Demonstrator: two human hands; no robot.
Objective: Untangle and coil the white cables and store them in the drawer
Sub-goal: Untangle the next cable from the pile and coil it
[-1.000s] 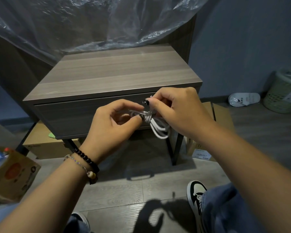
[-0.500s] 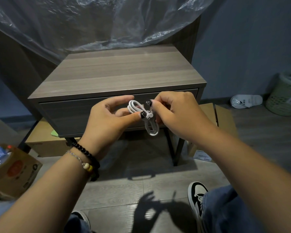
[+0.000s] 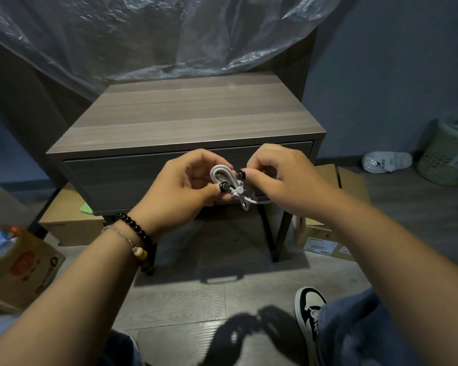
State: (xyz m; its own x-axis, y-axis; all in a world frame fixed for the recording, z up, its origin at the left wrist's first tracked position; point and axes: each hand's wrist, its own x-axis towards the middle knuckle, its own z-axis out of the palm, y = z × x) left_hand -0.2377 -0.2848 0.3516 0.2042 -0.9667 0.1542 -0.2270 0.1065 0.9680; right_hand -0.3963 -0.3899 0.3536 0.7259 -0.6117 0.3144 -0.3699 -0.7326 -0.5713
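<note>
A small coiled white cable (image 3: 224, 175) hangs in the air in front of the nightstand's closed drawer (image 3: 132, 178). My left hand (image 3: 180, 191) pinches the coil between thumb and fingers at its left side. My right hand (image 3: 278, 180) pinches the bundle's wrapped middle and its connector end (image 3: 242, 196) from the right. A short loop and a plug stick out below the two thumbs. Part of the coil is hidden behind my fingers.
The grey wooden nightstand (image 3: 191, 112) stands on dark legs, with plastic sheeting (image 3: 169, 35) behind it. Cardboard boxes (image 3: 325, 233) sit under and beside it, another box (image 3: 19, 262) at the left. A slipper (image 3: 386, 161) and a basket (image 3: 450, 151) are at the right. My shoe (image 3: 308, 305) is below.
The dangling loops have been drawn up into a tighter, smaller bundle. Both hands have shifted slightly up and stay pinched on the cable.
</note>
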